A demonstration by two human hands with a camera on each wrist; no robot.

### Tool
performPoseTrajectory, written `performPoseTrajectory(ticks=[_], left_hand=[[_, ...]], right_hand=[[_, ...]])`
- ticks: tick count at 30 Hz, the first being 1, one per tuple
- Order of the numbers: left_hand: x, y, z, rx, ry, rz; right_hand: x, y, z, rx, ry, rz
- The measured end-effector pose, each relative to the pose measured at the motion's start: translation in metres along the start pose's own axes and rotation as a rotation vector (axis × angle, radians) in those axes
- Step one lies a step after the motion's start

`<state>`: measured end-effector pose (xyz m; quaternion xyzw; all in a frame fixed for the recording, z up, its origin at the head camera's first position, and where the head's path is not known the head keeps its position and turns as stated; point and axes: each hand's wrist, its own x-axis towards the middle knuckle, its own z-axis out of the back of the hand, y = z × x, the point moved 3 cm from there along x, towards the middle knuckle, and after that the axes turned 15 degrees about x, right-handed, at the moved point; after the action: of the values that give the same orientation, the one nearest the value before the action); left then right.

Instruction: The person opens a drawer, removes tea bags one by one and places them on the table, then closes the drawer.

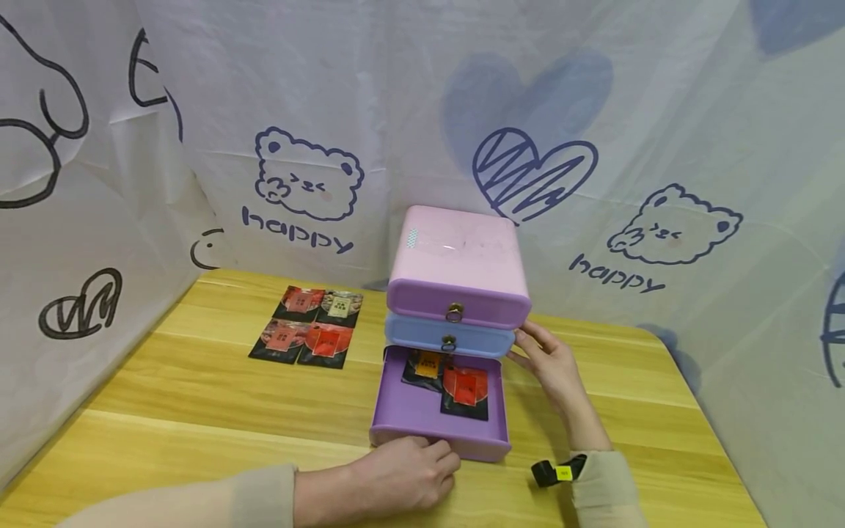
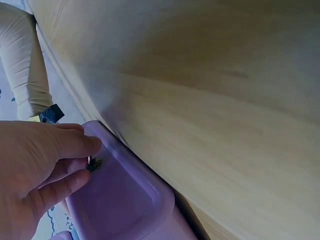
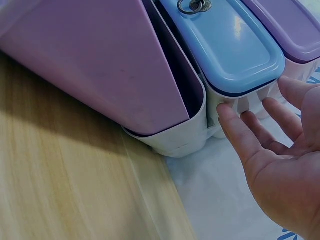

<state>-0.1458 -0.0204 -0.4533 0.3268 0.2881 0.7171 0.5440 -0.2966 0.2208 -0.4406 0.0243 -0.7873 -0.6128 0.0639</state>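
A small three-tier drawer cabinet point(image 1: 462, 246) stands on the table, its bottom purple drawer point(image 1: 422, 411) pulled out. Inside that drawer lie a packet with an orange label point(image 1: 428, 364) and a packet with a red label point(image 1: 465, 392). My left hand point(image 1: 412, 473) is at the drawer's front, where thumb and fingers pinch its metal ring pull point(image 2: 94, 164). On the cabinet's right side, beside the closed blue middle drawer point(image 3: 235, 45), the fingertips of my right hand point(image 3: 285, 145) rest against the white casing, fingers extended.
Several black-and-red packets point(image 1: 306, 326) lie in a block on the table to the left of the cabinet. The top purple drawer point(image 1: 455, 304) is closed. Behind everything hangs a printed white cloth point(image 1: 422, 110). A black strap device point(image 1: 554, 473) sits at the right wrist.
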Motion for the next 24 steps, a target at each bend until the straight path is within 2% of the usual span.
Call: performPoseTrajectory(ticks=[5,9,13,19,24], left_hand=[[-0.002,0.002,0.0,-0.009,-0.019,0.007],[-0.003,0.007,0.003,-0.1,-0.037,0.041],[-0.004,0.017,0.004,-0.181,-0.087,0.118],[-0.004,0.038,-0.001,-0.164,-0.183,0.268],[-0.006,0.061,-0.01,-0.198,-0.203,0.402]], right_hand=[[0.001,-0.001,0.0,-0.004,0.003,-0.006],[0.001,-0.001,0.0,-0.006,0.003,-0.01],[0.0,-0.001,0.0,-0.006,0.005,-0.008],[0.0,-0.001,0.0,-0.002,0.006,-0.006],[0.001,-0.001,0.0,0.005,0.011,0.001]])
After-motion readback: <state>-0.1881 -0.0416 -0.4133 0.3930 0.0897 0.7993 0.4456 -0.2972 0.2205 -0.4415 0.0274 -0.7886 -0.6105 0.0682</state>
